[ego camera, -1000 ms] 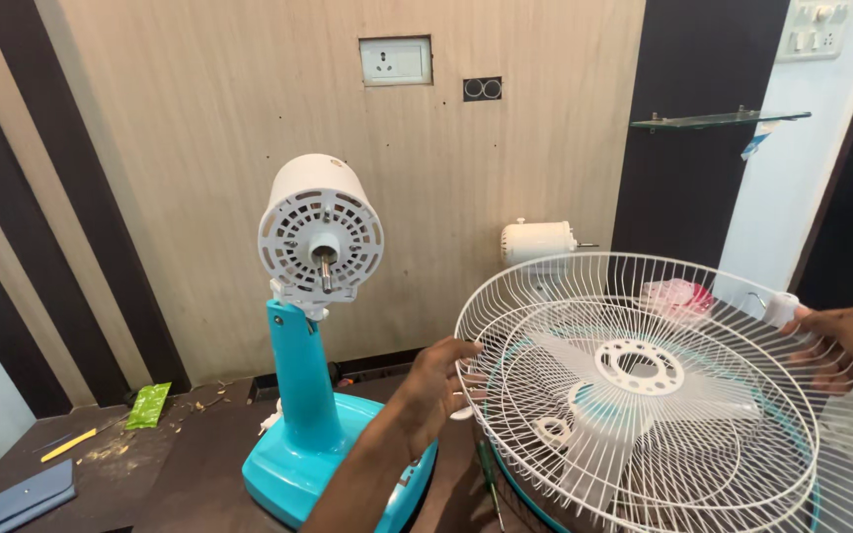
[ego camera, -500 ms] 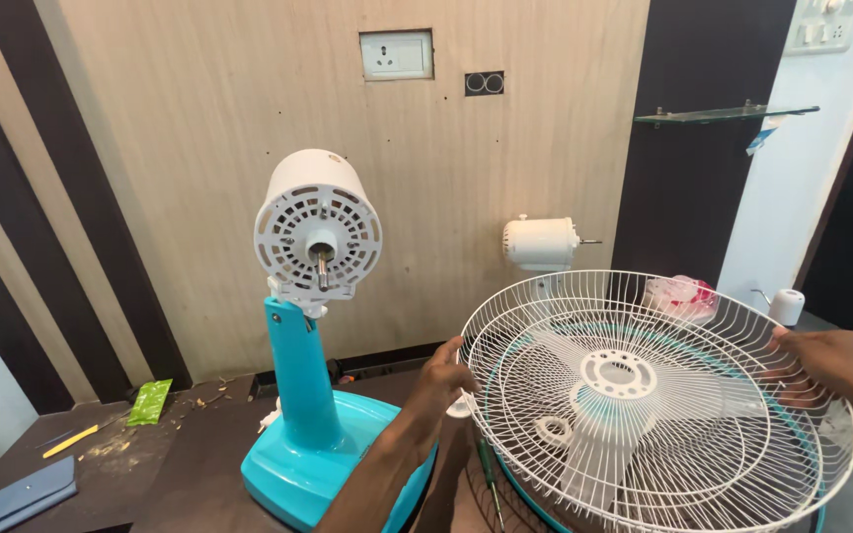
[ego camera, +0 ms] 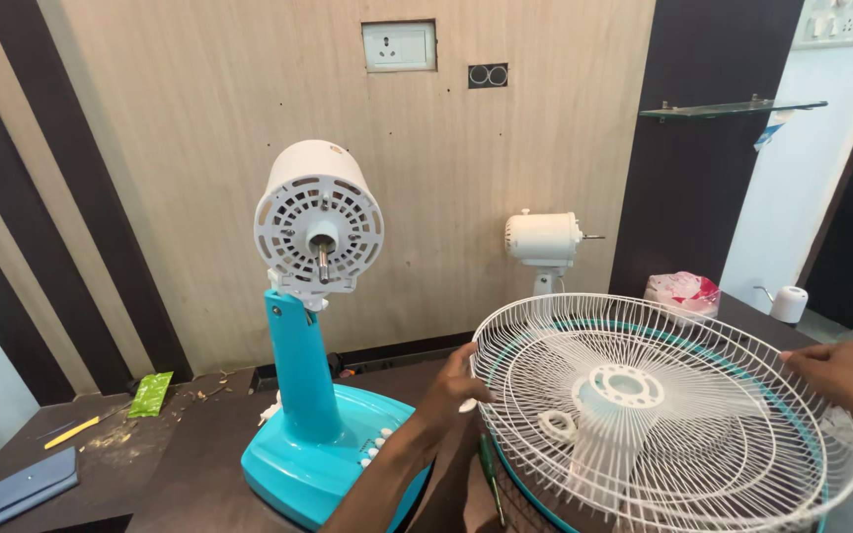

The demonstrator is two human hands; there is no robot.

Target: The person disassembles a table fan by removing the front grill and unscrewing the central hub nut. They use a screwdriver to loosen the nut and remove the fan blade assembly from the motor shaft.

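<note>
Head view: both hands [ego camera: 451, 385] [ego camera: 846, 380] on fan guard [ego camera: 663, 415]

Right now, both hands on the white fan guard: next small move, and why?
Probably lift the white fan guard and carry it left toward the motor head on the turquoise stand. The left hand and right hand grip opposite rims, the guard lies nearly flat and low, and the motor shaft is bare, with no guard or blade on it.
</note>
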